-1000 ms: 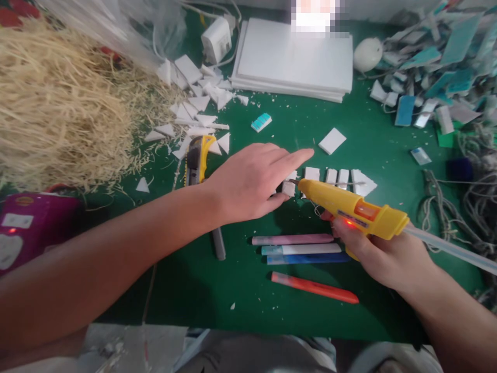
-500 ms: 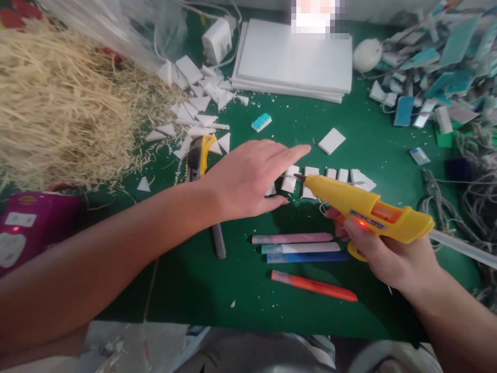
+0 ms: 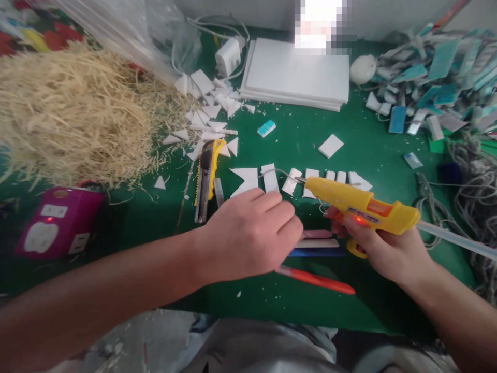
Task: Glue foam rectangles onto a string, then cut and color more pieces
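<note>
My right hand (image 3: 382,246) grips a yellow hot glue gun (image 3: 341,197) with a red light lit and a clear glue stick (image 3: 454,238) out of its back. The gun's nozzle is at a small white foam piece (image 3: 292,181), in a row with other white pieces. A thin string runs across the row from a notched white piece (image 3: 246,181). My left hand (image 3: 254,233) is closed, fingers curled under, over the left ends of several pens; anything inside it is hidden. Right of it show a pink pen (image 3: 317,234), a blue pen (image 3: 318,252) and an orange-red pen (image 3: 322,280).
A yellow utility knife (image 3: 209,176) lies left of the row. Behind are white scraps (image 3: 212,111), stacked white sheets (image 3: 297,72) and a blue-marked piece (image 3: 266,128). Straw (image 3: 73,114) and a purple power socket (image 3: 60,223) stand left; blue-white pieces (image 3: 446,67) and string (image 3: 473,191) lie right.
My left hand has moved back from the row toward me, over the pens, and its fingers have curled. The notched piece and string now show. The glue gun stays at about the same piece.
</note>
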{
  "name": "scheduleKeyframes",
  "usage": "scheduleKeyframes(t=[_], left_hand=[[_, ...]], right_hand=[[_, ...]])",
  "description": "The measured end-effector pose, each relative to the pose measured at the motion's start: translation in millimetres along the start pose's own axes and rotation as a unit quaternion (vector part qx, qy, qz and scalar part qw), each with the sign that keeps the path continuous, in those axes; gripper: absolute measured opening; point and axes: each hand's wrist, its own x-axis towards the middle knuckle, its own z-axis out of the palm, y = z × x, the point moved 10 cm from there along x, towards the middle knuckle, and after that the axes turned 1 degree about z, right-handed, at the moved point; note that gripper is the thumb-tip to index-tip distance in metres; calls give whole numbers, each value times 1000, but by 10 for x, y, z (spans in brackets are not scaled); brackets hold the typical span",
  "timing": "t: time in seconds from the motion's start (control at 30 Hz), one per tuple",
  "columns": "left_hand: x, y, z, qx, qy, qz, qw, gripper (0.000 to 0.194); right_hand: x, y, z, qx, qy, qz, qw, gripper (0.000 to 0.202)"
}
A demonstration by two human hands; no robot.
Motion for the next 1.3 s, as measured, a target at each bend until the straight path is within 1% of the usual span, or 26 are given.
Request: scheduleKeyframes(t=[0.03,0.07,0.1,0.17,0.2,0.27,0.37,0.5,0.6,0.63,0.67,0.7,0.73,0.77,0.83,0.87,0.93,1.0,1.07,1.13,1.2,1.23,1.27,1.3], left_hand=[[16,-68,23,-3,-5,-14,1000,19],[29,-182,61,-15,-13,-40,999,11],[37,-316,110,-39,-22,-69,997,19],[38,-571,257,-92,-53,-123,987,52],[35,-668,332,-119,-66,-144,980,63],[32,-776,469,-162,-86,-166,969,75],[63,-753,569,-190,-87,-149,967,73],[104,-680,597,-177,-73,-119,974,64],[115,-660,597,-157,-68,-106,979,60],[114,-656,597,-150,-69,-104,981,59],[113,-651,597,-145,-70,-102,982,57],[111,-645,597,-141,-71,-100,982,56],[109,-636,596,-139,-71,-98,983,55],[108,-627,591,-139,-70,-97,983,54],[105,-614,590,-142,-71,-99,982,53],[103,-611,591,-144,-71,-102,982,54],[96,-613,588,-148,-72,-107,981,55],[84,-634,564,-148,-65,-111,981,54],[64,-682,507,-141,-43,-116,982,44],[37,-751,434,-128,-12,-123,984,28],[15,-805,382,-124,12,-123,985,15],[10,-822,371,-125,19,-120,985,11],[10,-830,367,-127,23,-116,985,10],[14,-832,368,-128,24,-111,985,11]], right_hand=[[6,12,21,-2,-3,-2,1000,62],[13,30,43,1,-7,0,1000,62],[20,50,63,7,-11,3,1000,63],[32,82,92,21,-19,8,1000,63],[36,89,100,27,-22,7,999,63],[39,92,103,35,-24,5,999,60],[35,99,101,38,-26,9,999,56],[16,146,108,30,-36,17,999,46],[-30,199,82,31,-33,-1,999,40],[-52,202,31,41,-12,-18,999,40],[-77,228,10,49,-5,-23,999,39],[-103,266,22,62,-13,-19,998,35],[-126,303,-28,76,11,-13,997,29],[-149,306,-76,94,35,-23,995,26],[-177,297,-127,113,62,-39,991,21],[-179,280,-131,114,65,-47,990,20],[-161,224,-109,103,54,-65,991,21],[-131,152,-67,83,30,-83,993,29],[-101,109,-42,64,14,-85,994,37],[-85,90,-64,59,21,-82,995,41],[-81,85,-57,57,15,-80,995,44],[-80,102,-55,53,15,-73,996,45],[-79,127,-32,45,5,-63,997,48],[-80,137,-36,37,9,-61,997,49]])
